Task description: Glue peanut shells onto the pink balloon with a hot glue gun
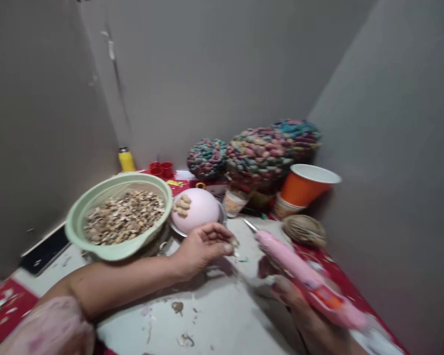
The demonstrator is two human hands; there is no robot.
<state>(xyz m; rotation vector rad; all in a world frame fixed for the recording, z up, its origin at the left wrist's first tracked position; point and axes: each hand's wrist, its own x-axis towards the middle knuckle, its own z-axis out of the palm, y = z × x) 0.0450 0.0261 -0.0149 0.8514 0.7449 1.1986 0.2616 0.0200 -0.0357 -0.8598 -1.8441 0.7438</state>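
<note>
My left hand is closed in a pinch at mid-table, with a small pale shell piece at its fingertips. My right hand is wrapped round a pink hot glue gun; its metal nozzle points up and left, apart from the shell piece. Just beyond my left hand, a pale pink balloon-like dome rests in a metal bowl. Several peanut shells sit on the dome's left side. A light green basin full of loose shells stands on the left.
Paper cups, an orange bucket and a coil of twine stand right of the dome. Behind are knobbly multicoloured balls, red cups and a yellow bottle. Shell scraps litter the white table; grey walls surround it.
</note>
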